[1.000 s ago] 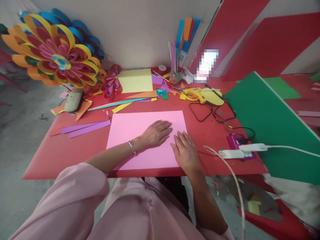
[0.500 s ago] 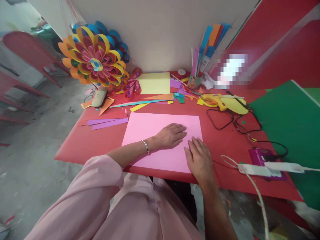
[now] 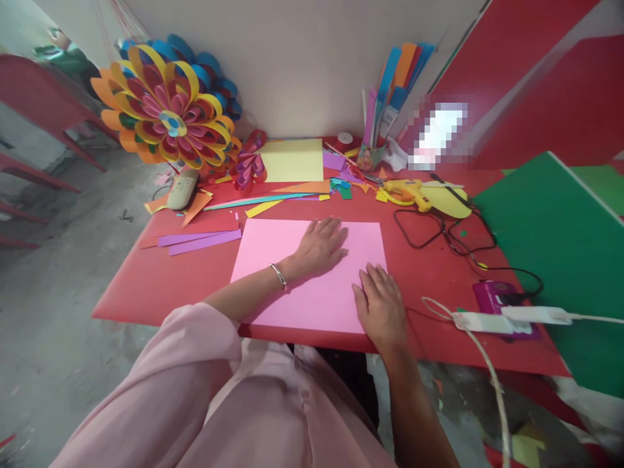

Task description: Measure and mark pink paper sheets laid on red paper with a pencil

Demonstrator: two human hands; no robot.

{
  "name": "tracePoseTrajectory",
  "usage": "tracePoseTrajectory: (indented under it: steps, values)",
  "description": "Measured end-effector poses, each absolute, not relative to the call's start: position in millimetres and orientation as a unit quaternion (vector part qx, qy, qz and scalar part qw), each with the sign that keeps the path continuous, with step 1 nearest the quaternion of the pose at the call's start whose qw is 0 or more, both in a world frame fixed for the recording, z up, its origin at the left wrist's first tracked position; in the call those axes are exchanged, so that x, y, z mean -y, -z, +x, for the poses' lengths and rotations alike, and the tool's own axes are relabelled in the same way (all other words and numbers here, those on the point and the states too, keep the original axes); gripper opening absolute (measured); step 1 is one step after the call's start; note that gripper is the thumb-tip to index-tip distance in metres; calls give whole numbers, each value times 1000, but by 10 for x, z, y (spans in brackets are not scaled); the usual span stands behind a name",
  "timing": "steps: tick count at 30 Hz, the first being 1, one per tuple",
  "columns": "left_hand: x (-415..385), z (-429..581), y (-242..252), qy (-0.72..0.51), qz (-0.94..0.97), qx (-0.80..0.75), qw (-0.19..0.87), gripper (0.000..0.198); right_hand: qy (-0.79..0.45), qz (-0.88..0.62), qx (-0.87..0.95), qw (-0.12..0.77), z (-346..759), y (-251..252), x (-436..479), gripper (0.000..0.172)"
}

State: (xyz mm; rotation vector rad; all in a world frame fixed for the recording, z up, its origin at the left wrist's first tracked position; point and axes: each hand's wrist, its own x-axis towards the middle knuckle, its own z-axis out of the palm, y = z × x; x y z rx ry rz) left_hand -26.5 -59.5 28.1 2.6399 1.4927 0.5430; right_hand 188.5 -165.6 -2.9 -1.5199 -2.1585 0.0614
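A pink paper sheet [image 3: 273, 260] lies flat on the red table [image 3: 160, 286] in front of me. My left hand [image 3: 319, 246] rests palm down near the sheet's far edge, fingers stretched out. My right hand [image 3: 383, 305] lies flat on the sheet's right near corner, fingers apart and reaching over its right edge. Neither hand holds anything. A metal bangle [image 3: 279, 275] sits on my left wrist.
A large paper flower [image 3: 168, 120] stands at the back left. Purple strips [image 3: 202, 240], a pale yellow sheet [image 3: 292, 160], coloured scraps and a yellow glue gun [image 3: 407, 193] lie behind the sheet. Black cables [image 3: 453, 237], a white power strip [image 3: 492, 318] and a green board [image 3: 560, 247] are at right.
My left hand has slid forward toward the pink sheet's far edge. My right hand stays on the sheet's right side. The view has shifted a little.
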Motion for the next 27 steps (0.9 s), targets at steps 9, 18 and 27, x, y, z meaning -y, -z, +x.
tracePoseTrajectory:
  steps: [9,18,27]
  values:
    - [496,-312,-365,-161,846,-506,42,37,9,-551,796,251,1883,82,1650,43]
    - [460,-198,-409,-120,833,-539,29,34,26,-544,800,252,1891,77,1648,42]
    - [308,10,-407,-134,772,-622,14,32,38,-530,807,256,1900,72,1642,42]
